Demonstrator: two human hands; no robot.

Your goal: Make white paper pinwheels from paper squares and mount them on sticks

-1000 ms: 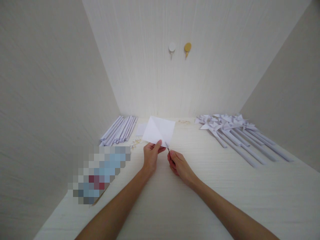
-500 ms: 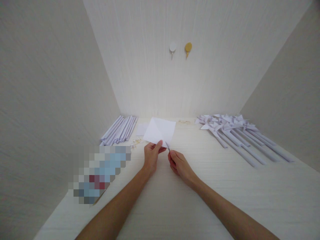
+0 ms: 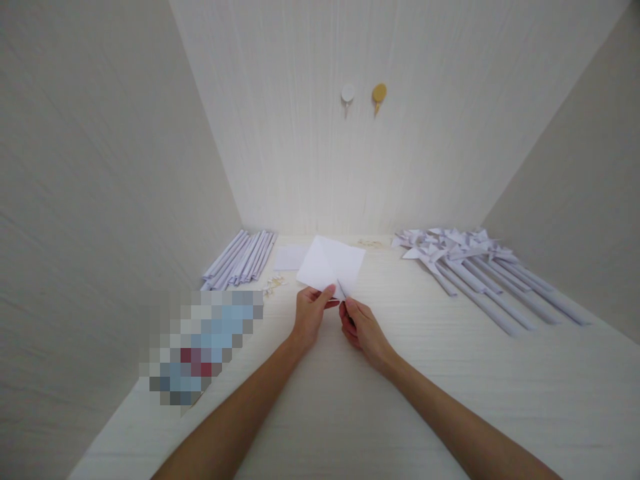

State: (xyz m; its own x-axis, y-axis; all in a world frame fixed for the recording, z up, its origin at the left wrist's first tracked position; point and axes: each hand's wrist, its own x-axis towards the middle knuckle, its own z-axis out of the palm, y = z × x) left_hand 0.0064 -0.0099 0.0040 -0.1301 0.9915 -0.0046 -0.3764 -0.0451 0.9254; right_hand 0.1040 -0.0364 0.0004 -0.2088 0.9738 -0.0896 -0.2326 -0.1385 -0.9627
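Observation:
My left hand (image 3: pixel 310 313) pinches the near edge of a white square sheet of paper (image 3: pixel 331 261), thumb on top and fingers beneath. A faint diagonal crease runs across the sheet. In my right hand (image 3: pixel 357 323) are scissors (image 3: pixel 342 289), closed round the handles, which my fingers mostly hide. One thin dark blade lies over the near corner of the sheet. Behind and left of the sheet, more white paper (image 3: pixel 289 257) lies flat on the table.
Rolled paper sticks (image 3: pixel 241 259) lie at the back left. Paper pinwheels (image 3: pixel 450 250) on sticks are piled at the right. Small pale pieces (image 3: pixel 274 285) lie left of my hands. A blurred-out blue item (image 3: pixel 215 347) is at the left. Two hooks (image 3: pixel 379 93) are on the back wall.
The sheet and my left hand have shifted slightly to the right. The scissor blade now reaches further over the sheet's near corner.

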